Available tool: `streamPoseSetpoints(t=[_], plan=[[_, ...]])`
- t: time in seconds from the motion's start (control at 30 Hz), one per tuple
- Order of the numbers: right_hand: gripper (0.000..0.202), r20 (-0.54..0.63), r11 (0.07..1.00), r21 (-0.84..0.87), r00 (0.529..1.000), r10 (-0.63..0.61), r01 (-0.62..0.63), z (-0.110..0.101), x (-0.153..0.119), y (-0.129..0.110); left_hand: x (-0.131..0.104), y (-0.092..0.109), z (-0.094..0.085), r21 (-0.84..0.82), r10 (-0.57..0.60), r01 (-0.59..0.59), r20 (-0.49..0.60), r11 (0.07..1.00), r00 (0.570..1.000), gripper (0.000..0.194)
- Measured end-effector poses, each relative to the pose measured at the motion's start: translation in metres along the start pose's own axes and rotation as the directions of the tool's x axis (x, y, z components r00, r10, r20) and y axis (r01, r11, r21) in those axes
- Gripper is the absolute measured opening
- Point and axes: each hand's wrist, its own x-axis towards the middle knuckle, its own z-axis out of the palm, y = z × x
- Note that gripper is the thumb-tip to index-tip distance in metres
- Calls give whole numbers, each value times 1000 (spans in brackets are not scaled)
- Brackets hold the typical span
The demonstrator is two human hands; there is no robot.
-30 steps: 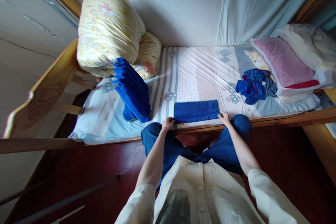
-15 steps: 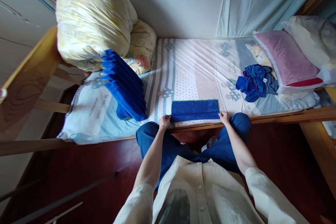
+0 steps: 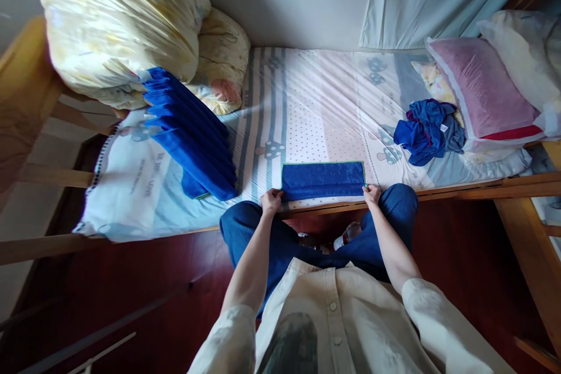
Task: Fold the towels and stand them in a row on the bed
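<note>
Blue cloth (image 3: 323,180): one, twelve o'clock, flat on the bed (image 3: 322,105); seemingly mid-fold.
Left hand (image 3: 271,201): pinching the cloth's eight-o'clock corner.
Right hand (image 3: 372,194): pinching its four-o'clock corner.
Blue stack (image 3: 193,134): one, ten o'clock; apparently folded already, layers hard to count.
Crumpled clothes (image 3: 424,133): one heap, two o'clock, unfolded; pieces unclear.

Above the blue cloth (image 3: 323,180), the bed (image 3: 322,93) lay open mid-frame; stacked cloths (image 3: 193,134) blocked centre-left, crumpled clothes (image 3: 427,131) right.

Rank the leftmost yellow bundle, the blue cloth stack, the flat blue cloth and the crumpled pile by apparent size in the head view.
1. Yellow bundle
2. Blue cloth stack
3. Flat blue cloth and crumpled pile: too alike to rank
</note>
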Motion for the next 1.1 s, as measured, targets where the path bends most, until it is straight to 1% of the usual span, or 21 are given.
streamPoseSetpoints(t=[0.13, 0.3, 0.43, 0.5, 0.57, 0.63, 0.67, 0.73, 0.8, 0.83, 0.9, 0.97, 1.1], plan=[[22, -10, 1000, -15, 1000, -4, 4, 0, -1, -1, -4, 0, -2, 6, 1, -1, -5, 1000, 1000, 15], [17, -34, 999, -34, 999, -28, 27, -1, -2, -2, -10, 4, -4, 15, 12, -12, -2, 1000, 1000, 15], [10, -48, 997, -43, 997, -62, 60, -6, -2, -3, -14, 5, -4, 39, 52, -52, -3, 998, 999, 17], [10, -61, 996, -45, 994, -85, 82, -8, -4, -3, -16, 4, -4, 64, 103, -101, -24, 993, 994, 22], [19, -85, 990, -50, 987, -140, 136, -11, -9, -5, -20, 3, -4, 104, 185, -177, -66, 979, 981, 27], [31, -101, 962, -65, 957, -271, 266, -13, -16, -7, -24, 3, -3, 154, 299, -283, -95, 947, 949, 32], [36, -95, 934, -78, 930, -354, 348, -14, -19, -9, -27, 3, -2, 174, 364, -345, -91, 922, 927, 34], [43, -50, 863, -113, 865, -499, 492, -16, -25, -12, -32, 3, 2, 192, 483, -467, -47, 863, 874, 38], [47, 23, 814, -149, 825, -565, 561, -18, -30, -14, -37, 3, 6, 197, 558, -550, 23, 811, 830, 43], [48, 60, 799, -166, 815, -577, 578, -19, -32, -14, -39, 3, 8, 205, 573, -571, 57, 795, 818, 45], [50, 127, 781, -197, 806, -578, 592, -20, -34, -13, -41, 1, 12, 233, 570, -581, 120, 780, 813, 50], [53, 184, 773, -224, 805, -564, 593, -22, -35, -11, -41, -1, 14, 268, 547, -572, 169, 775, 820, 56], [55, 240, 774, -273, 819, -521, 572, -22, -34, -7, -37, -6, 16, 328, 511, -557, 223, 763, 830, 65]])
